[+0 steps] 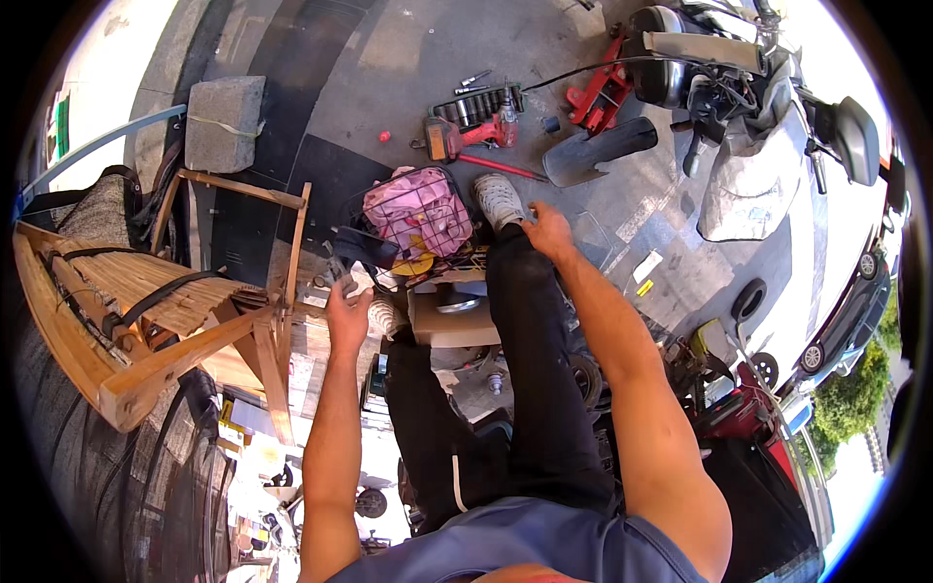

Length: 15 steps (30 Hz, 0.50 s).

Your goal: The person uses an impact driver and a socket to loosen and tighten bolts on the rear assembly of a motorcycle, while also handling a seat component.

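Observation:
My left hand [348, 319] is closed around a small grey metal tool [334, 266], whose exact kind I cannot make out. It is just left of a black wire basket [468, 225] that holds a pink patterned cloth [413, 206]. My right hand [549, 233] is beside my right knee and shoe, thumb and forefinger apart, with nothing visible in it. Below the basket sits an open cardboard box [449, 332] with a round, shiny metal piece [457, 299] inside.
Beyond the basket lie a red cordless impact wrench [471, 134], a socket set [476, 105] and a curved dark panel [601, 154]. A red floor jack [597, 89] stands near a motorcycle [724, 87]. A wooden chair frame [185, 374] and grey block [224, 124] are at left.

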Motion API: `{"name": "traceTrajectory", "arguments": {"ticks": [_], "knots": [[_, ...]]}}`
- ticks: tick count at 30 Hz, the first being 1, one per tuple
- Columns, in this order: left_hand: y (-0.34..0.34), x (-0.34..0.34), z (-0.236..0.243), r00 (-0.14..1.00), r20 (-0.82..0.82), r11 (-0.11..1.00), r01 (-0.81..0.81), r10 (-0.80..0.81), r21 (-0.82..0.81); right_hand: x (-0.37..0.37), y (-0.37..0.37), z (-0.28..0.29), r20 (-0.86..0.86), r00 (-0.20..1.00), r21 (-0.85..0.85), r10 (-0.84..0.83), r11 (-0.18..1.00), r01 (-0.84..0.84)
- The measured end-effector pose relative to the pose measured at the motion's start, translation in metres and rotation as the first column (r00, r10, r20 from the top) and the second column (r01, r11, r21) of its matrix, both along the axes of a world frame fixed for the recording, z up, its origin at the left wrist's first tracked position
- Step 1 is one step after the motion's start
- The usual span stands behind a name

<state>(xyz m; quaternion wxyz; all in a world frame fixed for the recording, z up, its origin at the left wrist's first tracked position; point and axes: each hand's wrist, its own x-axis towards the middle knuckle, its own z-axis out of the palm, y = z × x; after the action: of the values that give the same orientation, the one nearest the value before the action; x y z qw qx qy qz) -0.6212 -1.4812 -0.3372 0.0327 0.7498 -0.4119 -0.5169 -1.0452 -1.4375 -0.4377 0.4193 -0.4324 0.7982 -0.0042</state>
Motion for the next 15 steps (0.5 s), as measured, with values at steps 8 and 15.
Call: {"name": "traceTrajectory", "arguments": {"ticks": [8,15], "knots": [[-0.086,-0.126,-0.137,0.977,0.035,0.956,0.213,-0.21,-0.202,-0.005,-0.159,-0.206,-0.339,0.748,-0.254,0.571,0.71,-0.657],[-0.198,-0.243,-0.25,0.853,0.19,0.722,0.515,-0.486,-0.463,0.009,-0.168,-0.274,-0.323,0.561,-0.152,0.762,0.543,-0.826]]}}
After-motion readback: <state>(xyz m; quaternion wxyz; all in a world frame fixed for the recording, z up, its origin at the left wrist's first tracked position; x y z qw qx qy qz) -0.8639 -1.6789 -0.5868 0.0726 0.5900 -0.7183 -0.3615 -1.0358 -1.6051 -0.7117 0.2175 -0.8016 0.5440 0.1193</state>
